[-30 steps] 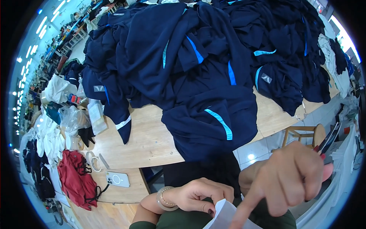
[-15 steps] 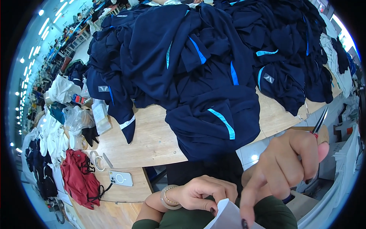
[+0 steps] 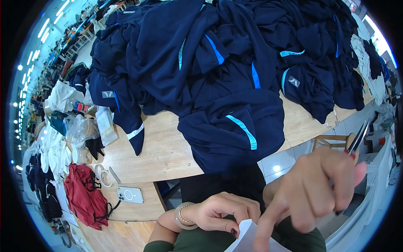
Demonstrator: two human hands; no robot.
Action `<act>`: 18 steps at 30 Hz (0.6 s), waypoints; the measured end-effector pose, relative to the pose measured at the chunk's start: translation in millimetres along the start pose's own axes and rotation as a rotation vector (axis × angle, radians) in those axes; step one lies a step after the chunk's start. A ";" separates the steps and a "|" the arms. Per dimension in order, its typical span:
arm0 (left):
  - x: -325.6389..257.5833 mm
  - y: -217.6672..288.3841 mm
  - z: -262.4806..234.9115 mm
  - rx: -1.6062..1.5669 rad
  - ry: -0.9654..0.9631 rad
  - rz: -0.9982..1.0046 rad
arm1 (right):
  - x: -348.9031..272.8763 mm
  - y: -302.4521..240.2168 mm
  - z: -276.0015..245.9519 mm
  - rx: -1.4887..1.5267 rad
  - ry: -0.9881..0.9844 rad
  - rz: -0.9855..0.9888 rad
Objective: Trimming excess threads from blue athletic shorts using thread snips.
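At the bottom of the view, my left hand [image 3: 228, 210] is closed, pinching the edge of a white sheet [image 3: 252, 239]; whether it is paper or cloth I cannot tell. A bangle and a beaded bracelet circle that wrist. My right hand [image 3: 312, 191] is curled round thread snips [image 3: 360, 136], whose metal blades point up and away to the right, with a bit of red at their base. Its index finger stretches down over the sheet, the tip near or on it. Beyond both hands, a dark navy garment [image 3: 231, 122] with light-blue strips hangs over the table's near edge.
Navy garments [image 3: 163, 54] are heaped across the wooden table [image 3: 163, 147]. On the left lie a white phone [image 3: 130, 195], tape rolls [image 3: 105, 178], a red cloth bag [image 3: 84, 189] and a clear plastic bag [image 3: 82, 130]. A wooden stool [image 3: 331, 137] stands at right.
The whole view has shifted slightly. My right hand has moved a little lower, its index finger shifting left over the white sheet. My left hand keeps its pinch.
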State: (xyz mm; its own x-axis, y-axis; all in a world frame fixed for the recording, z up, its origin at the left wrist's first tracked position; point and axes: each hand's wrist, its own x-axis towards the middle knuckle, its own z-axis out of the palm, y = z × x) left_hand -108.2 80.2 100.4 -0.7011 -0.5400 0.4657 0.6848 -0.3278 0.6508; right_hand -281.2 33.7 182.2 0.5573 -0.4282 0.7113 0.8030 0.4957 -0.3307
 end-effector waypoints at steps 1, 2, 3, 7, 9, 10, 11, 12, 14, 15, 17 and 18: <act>-0.7 0.8 -0.5 0.023 0.013 0.014 | -3.7 -2.2 -3.4 0.008 0.005 0.006; -0.2 2.0 0.0 0.044 0.028 0.028 | -7.8 -4.4 -6.3 -0.077 0.066 -0.091; 4.1 1.5 1.7 0.024 0.048 0.066 | -10.9 -4.3 -11.6 -0.162 0.128 -0.187; 11.5 14.7 3.8 -0.043 0.017 0.087 | -38.3 0.5 -48.8 -0.651 0.574 -0.307; 11.9 20.0 3.2 -0.004 0.019 0.128 | -53.2 10.0 -72.0 -1.122 0.835 -0.205; 11.6 22.2 3.7 0.020 0.034 0.162 | -71.7 15.6 -81.0 -1.276 0.992 -0.093; 10.6 23.5 1.4 0.048 0.048 0.194 | -80.3 25.8 -89.6 -1.478 1.028 -0.016; 8.7 25.7 -2.9 0.047 0.067 0.194 | -91.7 32.9 -98.0 -1.615 0.999 0.068; 2.8 35.0 -12.7 0.580 0.068 0.196 | -105.6 50.8 -98.4 -1.839 0.998 0.252; -2.9 38.3 -21.3 0.843 0.182 0.113 | -110.9 58.0 -97.9 -1.984 0.978 0.303; -16.3 34.2 -51.6 1.368 0.493 -0.123 | -126.1 62.9 -104.0 -2.185 0.892 0.419; -29.0 30.7 -79.9 1.564 0.590 -0.150 | -126.0 63.5 -106.6 -2.333 0.812 0.488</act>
State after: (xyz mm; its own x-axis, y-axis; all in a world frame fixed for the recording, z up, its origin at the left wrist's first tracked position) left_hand -50.9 23.9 58.9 -0.3231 -0.8936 0.3115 -0.4736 0.4377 0.7643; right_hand -277.9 38.6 5.4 0.1790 -0.9188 0.3518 -0.7749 -0.3519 -0.5250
